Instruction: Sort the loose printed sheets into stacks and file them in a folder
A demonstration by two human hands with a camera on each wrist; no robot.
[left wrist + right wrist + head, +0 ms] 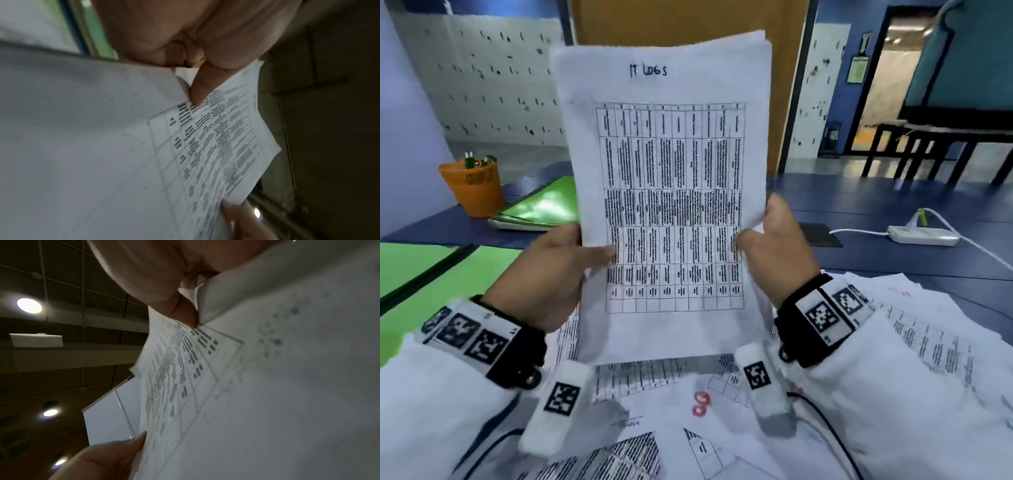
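I hold a stack of printed sheets (667, 164) upright in front of me; its top page shows a table and the handwritten heading "IT LOGS". My left hand (571, 263) pinches the stack's left edge, thumb on the front. My right hand (770, 240) pinches the right edge the same way. In the left wrist view the thumb presses on the printed table of the stack (216, 138). The right wrist view shows the same stack (205, 369) under the right thumb. Loose printed sheets (688, 421) lie scattered on the table below my wrists. Green folders (544, 205) lie at the back left.
An orange pen cup (474, 185) stands beside the green folders. Green sheets or folders (431, 284) lie at the left near me. A white power strip (924, 234) with its cable sits on the blue table (859, 205) at the right. Dark chairs (928, 150) stand behind.
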